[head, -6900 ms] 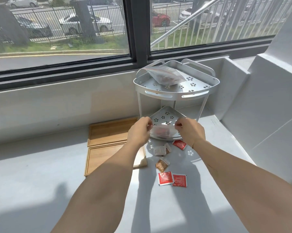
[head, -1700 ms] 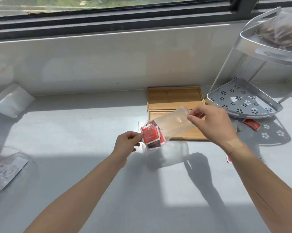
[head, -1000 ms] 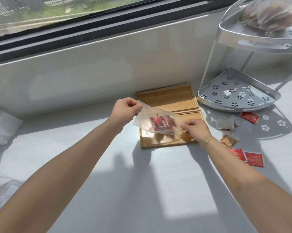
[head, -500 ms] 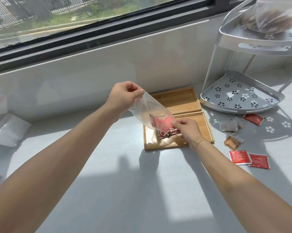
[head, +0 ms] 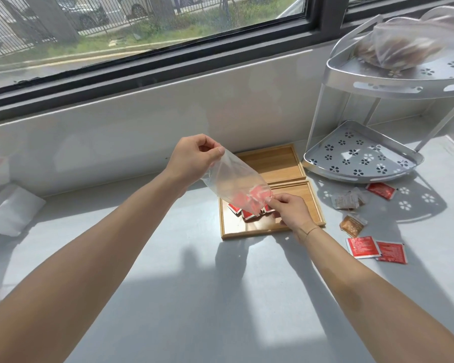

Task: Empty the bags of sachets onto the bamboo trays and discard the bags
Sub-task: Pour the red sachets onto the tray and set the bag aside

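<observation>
Left hand (head: 194,158) pinches clear plastic bag (head: 233,186) high; right hand (head: 290,210) grips its mouth low over near bamboo tray (head: 309,205); red sachets (head: 243,209) sliding out.

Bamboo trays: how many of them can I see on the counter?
2. The far bamboo tray lies near the wall; the near bamboo tray touches its front edge, under the bag. None seems hidden.
</observation>
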A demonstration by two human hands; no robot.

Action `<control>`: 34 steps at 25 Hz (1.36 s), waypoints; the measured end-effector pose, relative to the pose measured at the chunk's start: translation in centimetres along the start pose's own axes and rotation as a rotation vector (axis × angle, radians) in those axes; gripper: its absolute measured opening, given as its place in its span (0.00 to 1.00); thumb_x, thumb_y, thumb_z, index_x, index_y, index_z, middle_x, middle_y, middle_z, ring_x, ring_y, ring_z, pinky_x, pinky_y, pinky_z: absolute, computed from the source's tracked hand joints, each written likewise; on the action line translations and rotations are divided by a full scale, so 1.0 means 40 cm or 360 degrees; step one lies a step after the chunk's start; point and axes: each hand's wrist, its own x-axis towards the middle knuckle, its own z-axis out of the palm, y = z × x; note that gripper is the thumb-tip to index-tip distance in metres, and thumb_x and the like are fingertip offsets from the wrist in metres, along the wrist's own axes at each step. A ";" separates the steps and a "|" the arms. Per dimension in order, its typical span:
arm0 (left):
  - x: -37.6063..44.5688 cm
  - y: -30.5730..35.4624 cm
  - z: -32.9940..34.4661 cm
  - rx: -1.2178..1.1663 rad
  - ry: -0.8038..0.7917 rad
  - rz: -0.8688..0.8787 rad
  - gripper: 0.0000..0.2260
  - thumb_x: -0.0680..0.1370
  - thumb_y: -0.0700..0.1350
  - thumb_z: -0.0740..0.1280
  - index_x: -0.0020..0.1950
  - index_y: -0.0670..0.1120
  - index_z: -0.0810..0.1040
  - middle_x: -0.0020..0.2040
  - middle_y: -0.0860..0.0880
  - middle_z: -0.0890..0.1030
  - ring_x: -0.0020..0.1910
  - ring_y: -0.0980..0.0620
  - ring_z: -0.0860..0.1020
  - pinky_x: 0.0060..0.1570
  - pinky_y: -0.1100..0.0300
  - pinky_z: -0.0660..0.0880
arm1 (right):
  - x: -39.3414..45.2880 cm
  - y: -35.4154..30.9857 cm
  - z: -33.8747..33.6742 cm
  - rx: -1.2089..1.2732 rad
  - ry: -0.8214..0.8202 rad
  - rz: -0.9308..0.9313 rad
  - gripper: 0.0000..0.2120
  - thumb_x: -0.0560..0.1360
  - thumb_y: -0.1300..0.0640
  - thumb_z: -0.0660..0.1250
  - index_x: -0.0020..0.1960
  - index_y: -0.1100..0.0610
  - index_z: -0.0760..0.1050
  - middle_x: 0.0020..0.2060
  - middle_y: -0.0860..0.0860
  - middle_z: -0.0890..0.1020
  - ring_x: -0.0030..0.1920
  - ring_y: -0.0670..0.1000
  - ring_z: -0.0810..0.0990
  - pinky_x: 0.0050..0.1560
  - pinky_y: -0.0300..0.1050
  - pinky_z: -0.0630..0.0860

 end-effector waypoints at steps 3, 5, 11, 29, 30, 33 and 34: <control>-0.022 -0.014 0.008 -0.0004 -0.0017 0.0011 0.08 0.76 0.41 0.71 0.37 0.48 0.78 0.31 0.50 0.76 0.29 0.56 0.71 0.32 0.64 0.68 | -0.031 -0.001 -0.040 0.0001 0.0064 -0.0006 0.07 0.75 0.56 0.71 0.39 0.55 0.79 0.37 0.53 0.81 0.33 0.50 0.75 0.29 0.39 0.67; -0.047 -0.029 0.027 0.0001 -0.0044 0.0013 0.08 0.76 0.41 0.71 0.38 0.48 0.79 0.33 0.50 0.77 0.31 0.54 0.72 0.33 0.63 0.69 | -0.067 0.001 -0.093 0.0022 0.0124 0.0002 0.06 0.75 0.56 0.70 0.39 0.54 0.79 0.36 0.50 0.81 0.32 0.49 0.75 0.28 0.38 0.68; -0.143 -0.077 0.146 -0.0105 -0.0155 -0.0089 0.02 0.75 0.40 0.71 0.44 0.42 0.81 0.36 0.48 0.80 0.32 0.54 0.75 0.28 0.69 0.70 | -0.201 0.030 -0.298 -0.0017 0.0224 -0.0048 0.04 0.74 0.58 0.71 0.40 0.55 0.79 0.34 0.50 0.80 0.33 0.49 0.74 0.31 0.40 0.68; -0.283 0.165 0.963 0.0164 -0.0897 0.0184 0.07 0.72 0.39 0.71 0.38 0.49 0.78 0.34 0.51 0.79 0.35 0.52 0.76 0.37 0.62 0.71 | -0.585 0.306 -0.988 -0.0133 0.0925 0.0185 0.04 0.73 0.53 0.72 0.42 0.53 0.82 0.38 0.49 0.84 0.36 0.49 0.78 0.43 0.44 0.77; -0.285 0.182 1.018 0.0174 -0.0935 0.0220 0.05 0.70 0.41 0.71 0.37 0.50 0.78 0.34 0.51 0.79 0.35 0.51 0.76 0.38 0.61 0.71 | -0.600 0.328 -1.017 -0.0095 0.0978 0.0211 0.04 0.73 0.54 0.72 0.41 0.53 0.82 0.37 0.49 0.84 0.35 0.48 0.78 0.43 0.44 0.77; -0.303 0.229 1.155 0.0144 -0.1082 0.0241 0.03 0.68 0.43 0.69 0.40 0.50 0.79 0.36 0.51 0.78 0.36 0.50 0.75 0.36 0.61 0.71 | -0.638 0.384 -1.077 -0.0043 0.1113 0.0277 0.03 0.72 0.55 0.73 0.40 0.53 0.82 0.32 0.44 0.82 0.34 0.45 0.77 0.46 0.46 0.77; -0.308 0.240 1.197 0.0185 -0.1118 0.0250 0.03 0.71 0.41 0.68 0.43 0.48 0.79 0.37 0.52 0.78 0.35 0.51 0.75 0.34 0.64 0.70 | -0.646 0.398 -1.092 -0.0031 0.1167 0.0305 0.04 0.72 0.55 0.73 0.40 0.54 0.82 0.32 0.45 0.82 0.35 0.45 0.77 0.46 0.46 0.77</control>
